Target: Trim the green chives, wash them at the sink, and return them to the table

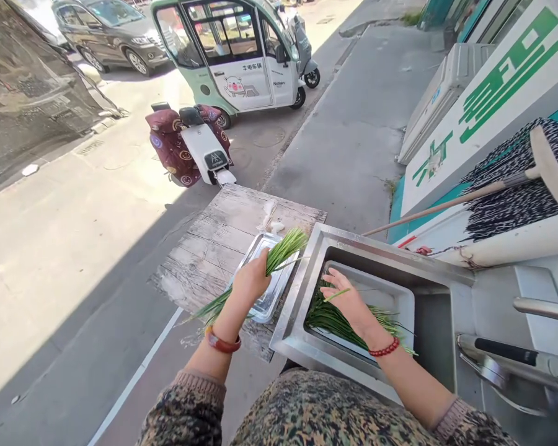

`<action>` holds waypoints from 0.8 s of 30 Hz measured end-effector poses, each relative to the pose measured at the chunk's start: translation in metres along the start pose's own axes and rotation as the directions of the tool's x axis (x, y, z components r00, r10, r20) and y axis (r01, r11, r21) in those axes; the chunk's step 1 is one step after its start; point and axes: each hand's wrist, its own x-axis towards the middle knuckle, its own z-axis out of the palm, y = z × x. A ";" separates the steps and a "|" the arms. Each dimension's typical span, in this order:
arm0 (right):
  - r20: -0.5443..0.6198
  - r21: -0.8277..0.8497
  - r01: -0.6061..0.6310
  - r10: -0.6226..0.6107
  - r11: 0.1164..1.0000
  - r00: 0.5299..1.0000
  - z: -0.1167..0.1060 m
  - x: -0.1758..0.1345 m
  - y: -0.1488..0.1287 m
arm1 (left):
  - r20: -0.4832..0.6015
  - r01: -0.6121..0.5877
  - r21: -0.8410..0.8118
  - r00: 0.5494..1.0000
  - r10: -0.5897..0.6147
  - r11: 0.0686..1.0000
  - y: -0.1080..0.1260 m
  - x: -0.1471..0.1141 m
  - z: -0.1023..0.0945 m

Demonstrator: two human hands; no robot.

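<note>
My left hand is closed around a bunch of green chives. The cut-looking ends point up and away, and the long leaves trail back past my wrist. Under it, a clear plastic tray rests on the wooden board. My right hand is over the sink with fingers spread. A single chive blade lies across its fingers; whether they grip it I cannot tell. Below that hand, more chives lie in a pale plastic basin, partly hidden by my forearm.
The basin sits inside a steel sink, with a faucet at right. The weathered wooden board adjoins the sink and bears small white scraps. A mop leans at right. A scooter and a three-wheeler stand ahead.
</note>
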 end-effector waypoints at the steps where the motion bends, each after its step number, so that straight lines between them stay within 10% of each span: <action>1: -0.055 -0.032 -0.053 0.051 0.998 0.997 -0.012 0.000 0.015 | 0.012 0.066 0.003 0.998 -0.066 0.998 -0.016 0.011 0.010; 9: -0.320 -0.103 -0.192 0.150 0.976 0.935 -0.076 0.006 0.071 | -0.013 0.197 -0.021 0.980 -0.197 0.980 -0.049 0.072 0.122; 15: -0.388 -0.535 -0.199 -0.029 0.821 0.921 -0.146 0.027 0.091 | -0.289 0.088 -0.171 0.948 -0.136 0.981 -0.036 0.083 0.109; 19: -0.460 -0.734 -0.329 -0.078 0.594 0.884 -0.218 0.017 0.105 | -0.406 -0.257 -0.372 0.909 0.093 0.892 0.025 0.102 0.106; 24: -0.310 -0.848 -0.264 -0.025 0.460 0.950 -0.259 0.028 0.121 | -0.054 -0.410 -0.584 0.881 0.471 0.701 0.142 0.091 0.151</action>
